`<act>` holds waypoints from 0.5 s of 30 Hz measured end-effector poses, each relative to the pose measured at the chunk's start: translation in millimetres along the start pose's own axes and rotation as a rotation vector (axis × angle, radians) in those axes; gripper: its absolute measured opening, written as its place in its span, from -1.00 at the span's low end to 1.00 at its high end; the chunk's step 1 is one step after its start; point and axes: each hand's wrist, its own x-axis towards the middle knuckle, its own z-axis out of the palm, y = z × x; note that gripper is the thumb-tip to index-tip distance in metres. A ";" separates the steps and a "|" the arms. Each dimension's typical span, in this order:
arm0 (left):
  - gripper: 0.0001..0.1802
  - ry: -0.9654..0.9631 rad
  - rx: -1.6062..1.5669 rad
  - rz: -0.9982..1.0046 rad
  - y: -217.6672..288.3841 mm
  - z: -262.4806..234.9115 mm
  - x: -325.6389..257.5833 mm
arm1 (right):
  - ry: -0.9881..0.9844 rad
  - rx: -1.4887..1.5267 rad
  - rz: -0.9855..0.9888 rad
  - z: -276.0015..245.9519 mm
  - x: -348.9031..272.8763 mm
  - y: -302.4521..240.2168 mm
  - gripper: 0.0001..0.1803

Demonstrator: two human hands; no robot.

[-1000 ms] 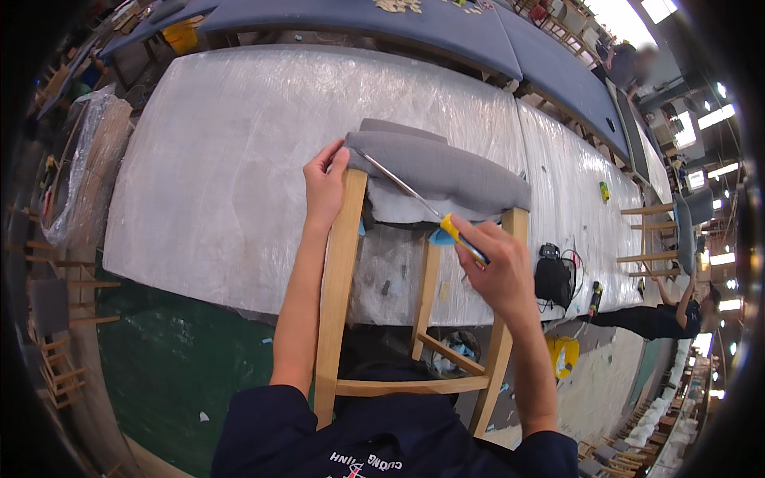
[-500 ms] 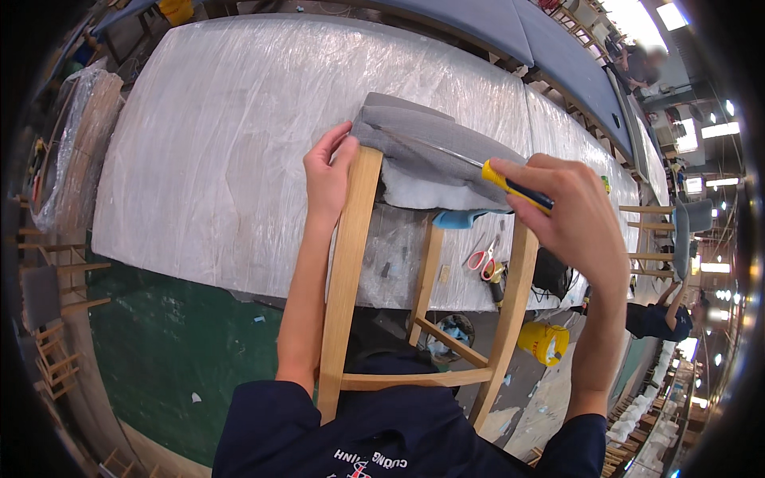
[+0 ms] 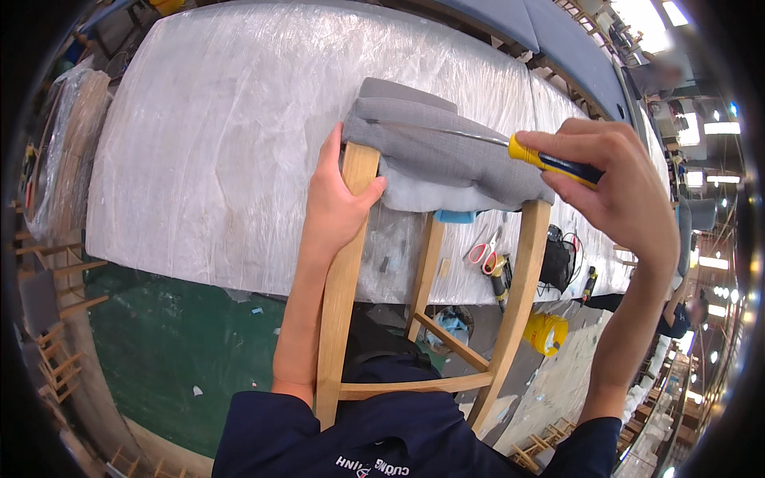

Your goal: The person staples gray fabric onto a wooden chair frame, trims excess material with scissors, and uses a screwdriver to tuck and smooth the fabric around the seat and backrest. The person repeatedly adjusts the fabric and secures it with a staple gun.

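Biggest thing in play, the plastic-covered bench, pale and shiny, filling the middle and upper left of the frame. A blue-topped bench runs along the upper right, green floor takes the lower left, and a wrapped stack stands by the left rim. Down in size: a yellow bucket right of the chair's right leg, a black bag on the bench nearby, and red-handled scissors showing between the legs, crowding that side.

And here's the chair, dead centre, grey padding up top, wooden legs running down the frame! Left grip has it, thumb and fingers astride the left leg, fingertips up by the fabric. Right grip is closed on the yellow-and-dark handle of a slim tool, its shaft reaching left across the padding, tip at the upper-left corner, near the left grip.

Edges now: the bench's near edge cuts across below centre, chair legs crossing it, and broad sheeting opens out to the left.
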 end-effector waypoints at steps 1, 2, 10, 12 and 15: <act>-0.07 -0.005 -0.020 -0.003 -0.3 0.0 -0.4 | 0.009 -0.031 0.003 -0.8 0.4 -1.9 -0.55; -0.08 -0.014 -0.042 -0.009 -1.5 1.1 -0.6 | 0.016 -0.060 0.011 -0.6 1.3 -7.8 -0.56; -0.18 -0.075 -0.193 -0.028 -1.8 4.9 -2.4 | 0.316 -0.087 0.350 142.2 -76.8 -71.7 -0.42; -0.19 -0.061 -0.168 -0.042 4.6 0.0 -9.6 | 0.539 0.135 0.403 214.4 -82.6 -78.0 -0.44; -0.20 -0.067 -0.138 -0.022 8.0 1.7 -5.6 | 0.592 0.214 0.446 222.2 -84.3 -87.0 -0.45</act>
